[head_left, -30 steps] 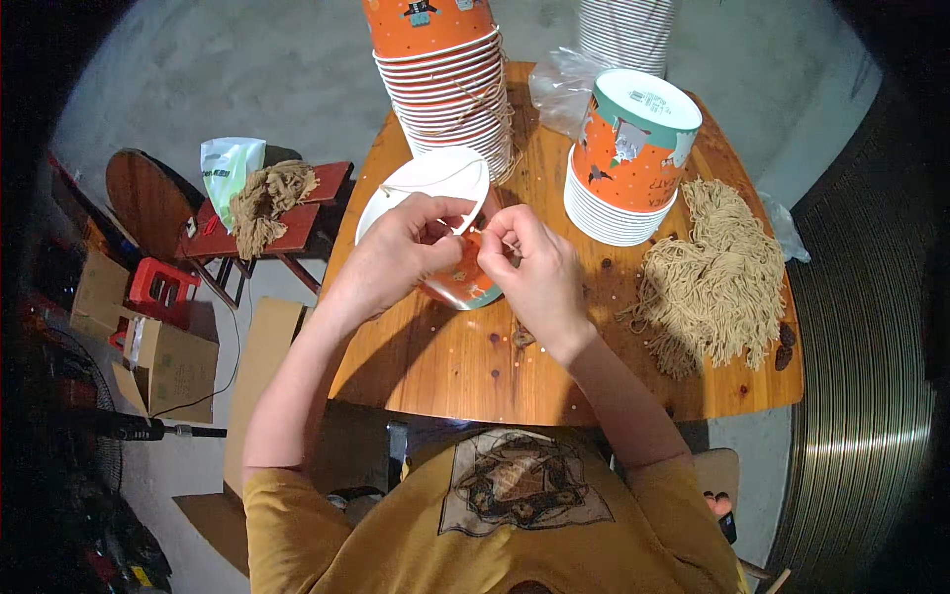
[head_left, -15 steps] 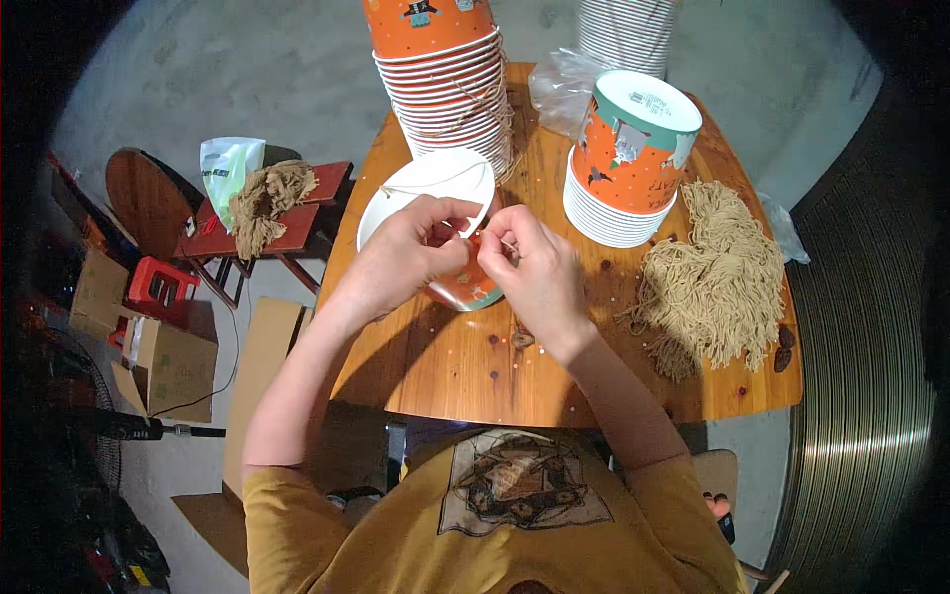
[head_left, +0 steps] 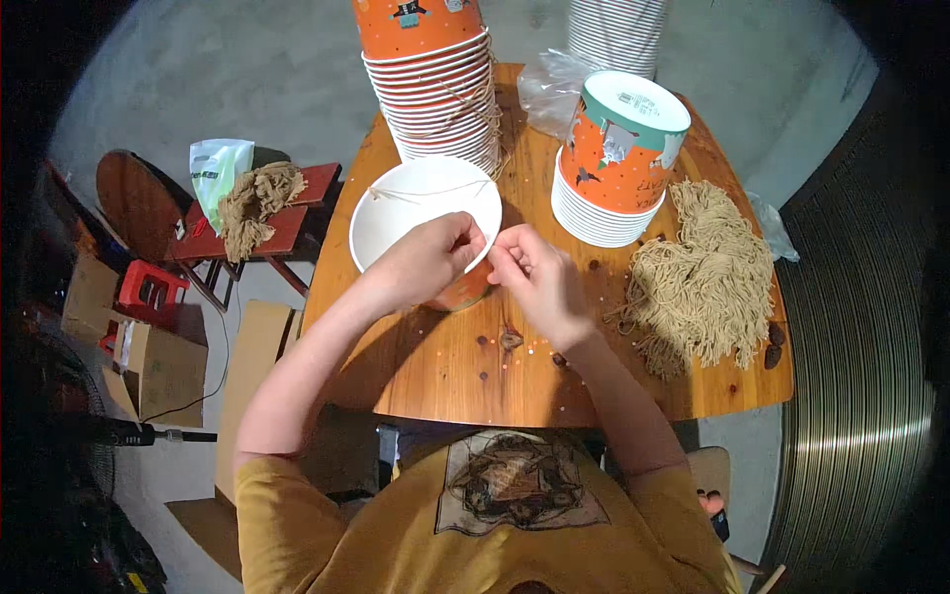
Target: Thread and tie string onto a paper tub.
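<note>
An orange paper bucket with a white inside (head_left: pixel 396 203) stands tilted on the table, its mouth facing up towards me. A thin tan cord (head_left: pixel 421 196) runs slackly across its mouth. My left hand (head_left: pixel 435 259) reaches over the near rim, fingers bent and pinched together against the inner right wall. Just outside that same rim, my right hand (head_left: pixel 539 282) is closed, thumb and forefinger pressed together. What lies between the fingertips of either hand is too small or hidden to make out.
Behind the bucket rises a tall stack of orange buckets (head_left: pixel 435 109). An upside-down stack (head_left: pixel 618 148) stands to the right, beside a heap of tan cords (head_left: pixel 703 287). A clear plastic bag (head_left: pixel 549 94) lies at the back. More cords (head_left: pixel 257 203) hang over a red bench at left.
The bucket has turned so its mouth opens more towards me. My left hand has moved inside the rim, and my right hand has drawn slightly away outside it. The whole view has shifted a little.
</note>
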`<state>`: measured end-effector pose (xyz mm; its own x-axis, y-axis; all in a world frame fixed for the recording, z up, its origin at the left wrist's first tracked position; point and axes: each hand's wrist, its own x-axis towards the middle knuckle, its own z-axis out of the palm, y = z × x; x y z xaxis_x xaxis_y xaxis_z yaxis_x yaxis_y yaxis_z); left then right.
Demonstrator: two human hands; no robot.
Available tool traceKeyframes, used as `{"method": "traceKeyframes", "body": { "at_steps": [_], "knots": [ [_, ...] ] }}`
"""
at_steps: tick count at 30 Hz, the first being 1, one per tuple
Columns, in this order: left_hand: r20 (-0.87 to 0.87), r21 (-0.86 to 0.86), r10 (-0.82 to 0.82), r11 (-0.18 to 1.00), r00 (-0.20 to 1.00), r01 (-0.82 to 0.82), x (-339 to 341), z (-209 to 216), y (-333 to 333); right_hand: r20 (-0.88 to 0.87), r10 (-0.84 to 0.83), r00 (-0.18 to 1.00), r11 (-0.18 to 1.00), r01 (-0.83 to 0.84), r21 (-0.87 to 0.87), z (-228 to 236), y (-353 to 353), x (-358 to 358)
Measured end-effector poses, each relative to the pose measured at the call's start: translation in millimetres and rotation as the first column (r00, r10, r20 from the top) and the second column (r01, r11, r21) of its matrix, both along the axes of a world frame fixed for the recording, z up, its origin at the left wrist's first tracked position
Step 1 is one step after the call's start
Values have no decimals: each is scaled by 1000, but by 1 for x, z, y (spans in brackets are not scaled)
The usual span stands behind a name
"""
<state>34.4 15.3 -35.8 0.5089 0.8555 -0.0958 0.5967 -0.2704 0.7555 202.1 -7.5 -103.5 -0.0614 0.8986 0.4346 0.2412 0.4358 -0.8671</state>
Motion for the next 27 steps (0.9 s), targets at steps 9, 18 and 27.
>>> {"method": "traceKeyframes", "body": {
  "at_steps": [9,18,27],
  "knots": [
    [250,174,108,973,962,-154,-3,0,3,368,150,918,983,-177,40,24,-2,43],
    [453,-188,123,981,883,-40,21,3,9,286,298,911,954,-288,-77,66,8,42],
    [474,-433,103,892,874,129,18,-2,15,27,448,894,880,-435,-191,59,35,42]
  ]
}}
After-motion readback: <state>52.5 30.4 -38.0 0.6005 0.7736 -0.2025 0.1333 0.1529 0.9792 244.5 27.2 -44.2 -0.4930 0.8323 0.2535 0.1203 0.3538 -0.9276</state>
